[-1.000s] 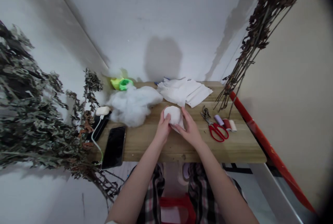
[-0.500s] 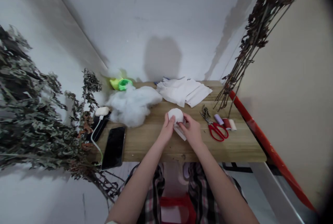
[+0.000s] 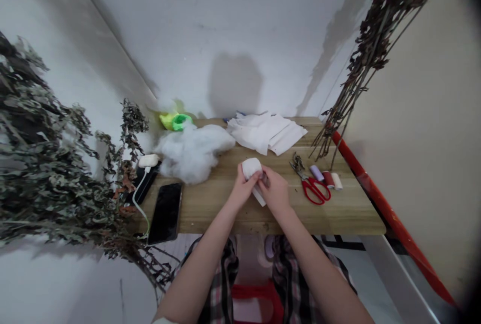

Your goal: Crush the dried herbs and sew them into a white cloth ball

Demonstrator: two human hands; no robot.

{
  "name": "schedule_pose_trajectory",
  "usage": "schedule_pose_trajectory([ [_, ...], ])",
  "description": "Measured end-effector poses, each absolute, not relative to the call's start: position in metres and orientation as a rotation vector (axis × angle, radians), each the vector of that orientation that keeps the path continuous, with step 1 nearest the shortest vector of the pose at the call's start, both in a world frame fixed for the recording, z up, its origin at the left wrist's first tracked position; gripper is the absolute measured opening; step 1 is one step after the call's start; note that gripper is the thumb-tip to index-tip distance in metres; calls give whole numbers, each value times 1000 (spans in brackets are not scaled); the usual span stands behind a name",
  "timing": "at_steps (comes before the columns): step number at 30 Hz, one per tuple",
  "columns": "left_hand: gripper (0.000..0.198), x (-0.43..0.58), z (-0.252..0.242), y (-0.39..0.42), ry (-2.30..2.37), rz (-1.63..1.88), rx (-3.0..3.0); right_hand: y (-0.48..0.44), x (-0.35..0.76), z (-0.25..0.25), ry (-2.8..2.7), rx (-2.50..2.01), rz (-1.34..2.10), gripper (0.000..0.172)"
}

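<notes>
Between my two hands, above the table's middle, is a rounded white cloth bundle (image 3: 251,166) with a strip of cloth (image 3: 259,196) hanging from its underside toward me. My left hand (image 3: 243,187) is closed around the bundle's left side, its thumb lying across the near face. From the right, my right hand (image 3: 275,188) pinches the cloth with bent fingers, close to the left thumb. What lies inside the bundle is hidden. Fluffy white stuffing (image 3: 193,151) is heaped beyond my hands to the left, and a stack of white cloth pieces (image 3: 266,131) lies straight beyond them.
Red-handled scissors (image 3: 316,191) and several thread spools (image 3: 327,178) lie on the right of the wooden table (image 3: 221,216). A black phone (image 3: 164,213) and a cabled white device (image 3: 149,161) are at left. Dried plants (image 3: 56,163) crowd the left side; more dried stems (image 3: 370,58) stand right.
My fingers have shifted on the white bundle, and the two hands have come closer together. The bundle has turned a little, and its hanging strip looks narrower and sits slightly further left.
</notes>
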State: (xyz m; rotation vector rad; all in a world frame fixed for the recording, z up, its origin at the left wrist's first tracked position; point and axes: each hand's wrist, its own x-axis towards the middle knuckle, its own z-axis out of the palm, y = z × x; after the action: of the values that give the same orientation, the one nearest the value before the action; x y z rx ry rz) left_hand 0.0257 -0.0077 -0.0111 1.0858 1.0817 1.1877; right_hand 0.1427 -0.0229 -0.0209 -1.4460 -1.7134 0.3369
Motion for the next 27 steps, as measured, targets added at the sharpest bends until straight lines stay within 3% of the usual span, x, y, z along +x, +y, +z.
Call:
schedule_pose_trajectory([
  [5,48,22,-14,-3,1132,1277,1028,-21,142,-17,-1563,-1329,701,48],
  [9,47,20,-17,1,1170,1358,1090,-23,141,-16,-1585,-1469,854,36],
  [18,53,24,-18,-1,1297,1368,1379,-22,135,-25,-1427,-1374,1279,36],
  [27,59,29,-13,-10,1153,1323,1444,-23,136,-20,-1287,-1279,1289,27],
])
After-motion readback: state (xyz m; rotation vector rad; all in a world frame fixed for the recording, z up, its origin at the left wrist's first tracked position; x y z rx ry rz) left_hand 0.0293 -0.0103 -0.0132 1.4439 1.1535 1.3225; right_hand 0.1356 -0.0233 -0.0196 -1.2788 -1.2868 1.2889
